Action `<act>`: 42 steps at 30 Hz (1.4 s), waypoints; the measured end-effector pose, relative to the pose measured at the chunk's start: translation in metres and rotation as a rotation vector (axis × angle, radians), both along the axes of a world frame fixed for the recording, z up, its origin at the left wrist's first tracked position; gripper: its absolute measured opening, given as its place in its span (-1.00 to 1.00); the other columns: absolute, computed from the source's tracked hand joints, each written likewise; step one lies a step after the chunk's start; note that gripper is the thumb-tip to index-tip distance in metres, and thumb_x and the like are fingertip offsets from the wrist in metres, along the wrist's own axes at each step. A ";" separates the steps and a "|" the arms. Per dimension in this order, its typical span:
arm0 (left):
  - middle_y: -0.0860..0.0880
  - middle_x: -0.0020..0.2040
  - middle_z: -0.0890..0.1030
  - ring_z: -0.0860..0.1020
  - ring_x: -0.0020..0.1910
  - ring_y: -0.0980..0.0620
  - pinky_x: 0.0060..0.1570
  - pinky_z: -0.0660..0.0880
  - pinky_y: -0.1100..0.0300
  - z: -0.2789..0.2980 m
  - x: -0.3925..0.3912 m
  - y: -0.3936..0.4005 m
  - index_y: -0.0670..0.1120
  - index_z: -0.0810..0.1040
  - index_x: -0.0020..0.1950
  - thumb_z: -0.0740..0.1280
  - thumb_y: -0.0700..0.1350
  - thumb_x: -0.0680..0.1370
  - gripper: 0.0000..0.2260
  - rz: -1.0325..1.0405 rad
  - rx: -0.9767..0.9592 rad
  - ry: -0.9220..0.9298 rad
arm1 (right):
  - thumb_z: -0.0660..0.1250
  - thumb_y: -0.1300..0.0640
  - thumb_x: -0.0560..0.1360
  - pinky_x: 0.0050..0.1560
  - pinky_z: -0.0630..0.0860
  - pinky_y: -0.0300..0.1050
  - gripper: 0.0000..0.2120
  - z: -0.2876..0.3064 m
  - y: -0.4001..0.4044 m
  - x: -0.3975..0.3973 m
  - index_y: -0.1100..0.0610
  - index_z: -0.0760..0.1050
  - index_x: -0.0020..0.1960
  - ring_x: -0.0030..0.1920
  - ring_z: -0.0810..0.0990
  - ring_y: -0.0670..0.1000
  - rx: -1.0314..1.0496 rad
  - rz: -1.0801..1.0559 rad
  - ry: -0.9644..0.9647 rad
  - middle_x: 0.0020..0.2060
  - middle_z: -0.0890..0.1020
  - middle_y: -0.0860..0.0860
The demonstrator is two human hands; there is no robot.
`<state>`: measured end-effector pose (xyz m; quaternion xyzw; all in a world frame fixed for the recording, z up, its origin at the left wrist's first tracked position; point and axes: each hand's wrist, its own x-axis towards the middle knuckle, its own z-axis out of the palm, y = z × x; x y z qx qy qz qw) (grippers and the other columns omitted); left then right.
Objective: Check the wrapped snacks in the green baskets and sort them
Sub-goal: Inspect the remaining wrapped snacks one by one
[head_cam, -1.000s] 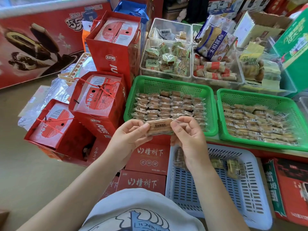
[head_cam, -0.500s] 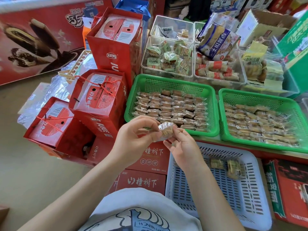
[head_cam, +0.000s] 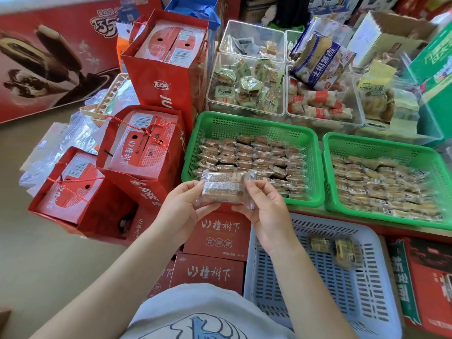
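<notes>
Both hands hold one clear-wrapped brown snack (head_cam: 223,188) flat between them, just in front of the left green basket (head_cam: 249,123). My left hand (head_cam: 182,209) pinches its left end and my right hand (head_cam: 266,211) grips its right end. The left green basket holds several rows of brown wrapped snacks (head_cam: 254,155). The right green basket (head_cam: 381,145) is filled with paler wrapped snacks (head_cam: 381,184). Below my right hand sits a white slotted basket (head_cam: 318,289) with two wrapped snacks (head_cam: 332,248) lying in it.
Red gift bags (head_cam: 144,148) and red boxes (head_cam: 215,236) stand to the left and below my hands. Clear bins of other snacks (head_cam: 247,86) line the back. A green carton (head_cam: 437,69) is at far right, a red box (head_cam: 425,285) at lower right.
The snack was turned over between my hands: held flat by both ends, then twisted by the left hand, and now held flat again showing its printed back.
</notes>
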<state>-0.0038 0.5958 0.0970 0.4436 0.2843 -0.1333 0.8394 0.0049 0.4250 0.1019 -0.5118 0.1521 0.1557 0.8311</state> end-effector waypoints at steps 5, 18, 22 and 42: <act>-0.20 0.11 0.70 0.71 -0.01 -0.07 -0.14 0.66 0.10 -0.008 0.018 0.006 -0.25 0.44 0.32 0.44 -0.09 0.48 -0.53 -0.061 0.028 -0.036 | 0.27 0.14 0.64 -0.16 0.66 -0.02 -0.87 -0.009 0.004 0.016 0.20 0.51 0.00 -0.14 0.70 0.09 -0.152 -0.004 -0.018 -0.14 0.71 0.06; -0.07 0.66 0.04 -0.03 0.64 -0.01 0.59 -0.04 0.03 -0.105 0.114 0.026 -0.07 0.08 0.65 0.27 0.07 0.66 -0.36 -0.548 1.336 -0.266 | 0.45 0.15 0.52 -0.13 0.51 -0.21 -0.77 -0.056 0.025 0.137 0.00 0.45 0.10 -0.06 0.59 -0.07 -0.832 0.125 -0.071 -0.02 0.60 -0.06; -0.13 0.63 -0.31 -0.35 0.60 -0.10 0.54 -0.31 0.03 -0.140 0.141 0.025 -0.09 -0.09 0.66 0.19 0.15 0.66 -0.29 -0.759 1.563 -0.187 | 0.44 0.19 0.50 -0.09 0.46 -0.21 -0.72 -0.072 0.044 0.193 0.02 0.41 0.11 -0.01 0.54 -0.08 -0.977 0.127 -0.186 0.08 0.53 0.01; -0.32 0.60 0.16 0.10 0.60 -0.30 0.53 0.13 -0.20 -0.177 0.145 0.032 -0.28 0.40 0.48 0.09 0.05 0.48 -0.35 -0.673 1.766 -0.346 | 0.19 0.43 0.54 -0.11 0.42 -0.13 -0.73 -0.169 0.087 0.296 0.20 0.51 0.15 0.03 0.61 0.17 -1.381 0.537 -0.499 0.03 0.67 0.11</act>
